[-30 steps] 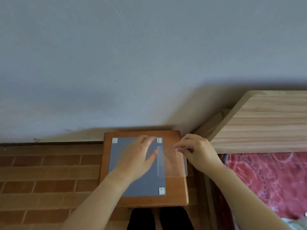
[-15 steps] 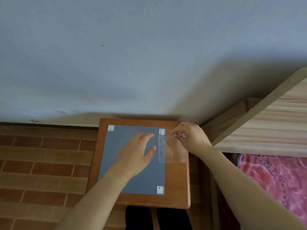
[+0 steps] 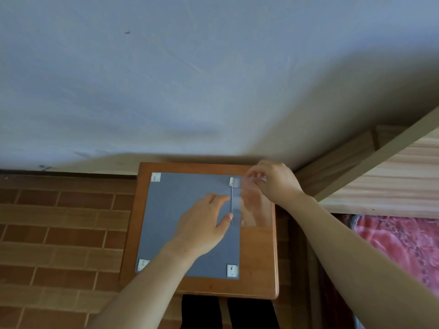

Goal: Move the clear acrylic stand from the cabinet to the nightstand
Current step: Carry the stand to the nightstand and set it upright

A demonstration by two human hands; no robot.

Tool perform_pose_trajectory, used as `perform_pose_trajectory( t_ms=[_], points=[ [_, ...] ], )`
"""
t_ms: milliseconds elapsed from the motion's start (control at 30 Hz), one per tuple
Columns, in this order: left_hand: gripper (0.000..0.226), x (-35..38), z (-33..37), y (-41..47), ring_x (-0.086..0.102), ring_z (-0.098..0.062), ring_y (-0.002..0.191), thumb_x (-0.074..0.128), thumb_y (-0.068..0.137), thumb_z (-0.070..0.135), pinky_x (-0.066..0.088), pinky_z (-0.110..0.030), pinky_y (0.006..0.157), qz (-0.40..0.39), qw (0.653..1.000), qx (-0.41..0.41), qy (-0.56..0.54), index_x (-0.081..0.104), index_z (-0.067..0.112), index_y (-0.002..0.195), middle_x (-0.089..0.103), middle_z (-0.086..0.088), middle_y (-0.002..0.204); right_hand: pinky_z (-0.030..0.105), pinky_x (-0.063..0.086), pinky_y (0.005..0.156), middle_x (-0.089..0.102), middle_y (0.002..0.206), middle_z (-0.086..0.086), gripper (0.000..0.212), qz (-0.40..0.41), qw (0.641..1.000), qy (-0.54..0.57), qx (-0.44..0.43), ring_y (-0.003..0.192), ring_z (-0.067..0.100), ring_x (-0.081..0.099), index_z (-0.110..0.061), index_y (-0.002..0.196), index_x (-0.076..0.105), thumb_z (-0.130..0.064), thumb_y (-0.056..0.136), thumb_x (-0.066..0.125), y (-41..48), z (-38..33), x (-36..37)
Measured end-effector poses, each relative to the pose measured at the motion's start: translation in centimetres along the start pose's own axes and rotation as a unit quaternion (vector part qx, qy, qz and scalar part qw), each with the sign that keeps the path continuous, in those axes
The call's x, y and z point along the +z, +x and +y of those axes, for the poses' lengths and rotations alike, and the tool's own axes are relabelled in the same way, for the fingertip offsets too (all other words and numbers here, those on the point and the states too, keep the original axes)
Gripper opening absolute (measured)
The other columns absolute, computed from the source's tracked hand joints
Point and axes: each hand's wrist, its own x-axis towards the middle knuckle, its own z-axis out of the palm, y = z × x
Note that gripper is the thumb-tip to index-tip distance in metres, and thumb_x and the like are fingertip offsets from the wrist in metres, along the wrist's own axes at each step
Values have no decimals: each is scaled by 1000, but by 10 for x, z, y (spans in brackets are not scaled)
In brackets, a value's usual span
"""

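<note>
- Stand (image 3: pixel 256 217): clear acrylic, with a bent strip along its left side. It is over the right rear part of the table, partly overlapping the mat's right edge. Whether its base rests on the wood cannot be told.
- Right hand (image 3: pixel 275 181): at the stand's far edge, fingers (image 3: pixel 257 177) curled and pinching that edge.
- Left hand (image 3: pixel 202 224): palm down over the mat, fingers (image 3: pixel 218 199) straight and spread. The thumb tip and one fingertip touch the stand's left strip without closing on it.
- Table (image 3: pixel 259 257): small, brown wood with rounded corners, set against the wall.
- Mat (image 3: pixel 180 210): grey sheet covering most of the table top, with a pale tape square (image 3: pixel 155 177) at each corner.
- Wall (image 3: pixel 190 79): pale blue-grey, with a few scuffs.
- Floor (image 3: pixel 59 222): brick pattern, left of the table.
- Bed frame (image 3: pixel 392 181): light wood, just right of the table.
- Blanket (image 3: pixel 403 245): red, patterned, below the frame.
- Legs (image 3: pixel 202 312): in dark cloth, at the table's near edge.
</note>
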Motion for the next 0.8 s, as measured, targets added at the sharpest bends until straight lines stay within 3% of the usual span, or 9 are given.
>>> perform_pose_trajectory(
  t_ms=[267, 400, 567, 800],
  points=[
    [45, 14, -3, 9, 49, -10, 115, 37, 92, 44, 48, -30, 88, -19, 1000, 11, 10, 33, 31, 135, 41, 10, 137, 33, 49, 72, 63, 98, 0, 31, 33, 999, -7, -32, 89, 19, 56, -20, 108, 62, -9, 79, 63, -9, 2, 0],
    [44, 20, -2, 15, 46, -12, 119, 37, 93, 42, 47, -30, 89, -36, 999, 16, 13, 34, 30, 135, 41, 8, 137, 34, 48, 78, 63, 107, 4, 37, 99, 993, -3, -61, 100, 25, 56, -17, 110, 63, -7, 75, 66, -24, 5, -5],
    [43, 30, -2, 21, 46, -16, 118, 38, 93, 38, 46, -38, 91, -46, 998, 27, 21, 36, 27, 134, 43, 4, 135, 29, 46, 78, 60, 109, 8, 37, 178, 983, -2, -53, 100, 23, 54, -12, 115, 60, -13, 78, 68, -57, 8, -7],
    [42, 70, -15, 36, 37, -14, 126, 44, 92, 31, 41, -31, 95, -41, 996, 66, 41, 42, 23, 133, 44, 2, 133, 27, 48, 76, 58, 113, 5, 33, 122, 992, 12, 17, 103, 20, 55, -12, 115, 58, -21, 84, 64, -87, 35, 48]
  ],
)
